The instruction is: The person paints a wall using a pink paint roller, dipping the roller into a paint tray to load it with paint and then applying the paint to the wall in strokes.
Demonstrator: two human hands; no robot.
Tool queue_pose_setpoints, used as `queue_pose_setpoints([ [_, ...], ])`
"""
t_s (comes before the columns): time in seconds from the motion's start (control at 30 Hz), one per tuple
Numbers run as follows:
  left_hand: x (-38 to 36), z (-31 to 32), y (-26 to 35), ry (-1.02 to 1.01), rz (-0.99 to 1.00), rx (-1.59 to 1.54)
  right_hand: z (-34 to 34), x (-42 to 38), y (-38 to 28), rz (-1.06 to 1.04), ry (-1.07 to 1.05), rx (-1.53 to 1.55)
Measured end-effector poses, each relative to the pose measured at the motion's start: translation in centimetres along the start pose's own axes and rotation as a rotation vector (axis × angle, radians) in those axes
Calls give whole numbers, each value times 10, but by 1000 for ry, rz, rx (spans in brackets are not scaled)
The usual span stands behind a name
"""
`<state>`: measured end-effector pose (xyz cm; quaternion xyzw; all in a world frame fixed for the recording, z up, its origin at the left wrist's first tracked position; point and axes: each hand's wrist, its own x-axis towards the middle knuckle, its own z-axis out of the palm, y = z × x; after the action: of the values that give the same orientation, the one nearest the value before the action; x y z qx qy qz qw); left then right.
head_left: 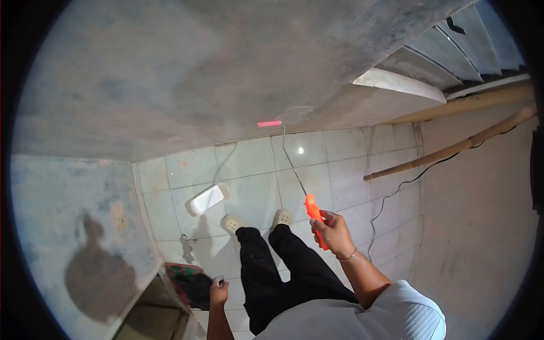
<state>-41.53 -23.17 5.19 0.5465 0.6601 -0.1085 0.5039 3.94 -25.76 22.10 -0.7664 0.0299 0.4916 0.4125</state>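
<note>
My right hand (333, 232) is wrapped round the orange handle of a small paint roller (313, 212). Its long, thin wire frame reaches away to a pink roller sleeve (270, 123), which is at the low part of the grey wall (215, 73). Beside the sleeve, a pale, wet-looking patch (298, 113) shows on that wall. Down at my left side, my left hand (219, 291) has its fingers curled in; whatever may be in them is too small to make out. A white rectangular tray (207, 199) rests on the tiled floor, out of reach of both hands.
Pale tiles (249, 156) cover the floor under my feet. A wooden pole (453, 148) slants at the right, with a black cable (396, 190) running near it down to the floor. A dark mat-like item (190, 283) lies by an opening at lower left. Louvred slats (447, 48) are at upper right.
</note>
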Motion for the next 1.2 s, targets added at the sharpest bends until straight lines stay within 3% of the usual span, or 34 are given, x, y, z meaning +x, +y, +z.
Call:
queue_pose_setpoints([
  [0.1,6,22,-13,-38,-1,-12,7,25,9,-22,-3,22],
  [0.17,3,29,1,-26,48,-27,37,86,24,-98,11,-104],
  [0.3,1,23,17,-48,97,-137,99,236,97,-34,3,-85],
  [0.4,0,19,-18,-87,31,-143,105,220,107,-37,28,-96],
  [0.53,1,29,-127,-95,69,-128,56,75,67,-119,77,-96],
  [0.63,-11,23,-145,-105,0,-24,27,-33,29,-129,76,-17],
  [0.7,-8,24,-161,-152,-47,17,27,-46,22,-141,82,-15],
  [0.8,3,24,-158,-112,4,40,37,-4,25,-120,85,-88],
  [0.93,16,21,-129,-87,58,-179,69,151,62,-83,51,-112],
  [1.0,16,21,-115,-89,-24,-121,84,212,88,-79,30,-119],
  [1.1,12,25,-108,-56,-19,-77,78,217,94,-68,36,-105],
  [1.2,13,46,-146,-98,56,-120,32,127,78,-91,37,-138],
])
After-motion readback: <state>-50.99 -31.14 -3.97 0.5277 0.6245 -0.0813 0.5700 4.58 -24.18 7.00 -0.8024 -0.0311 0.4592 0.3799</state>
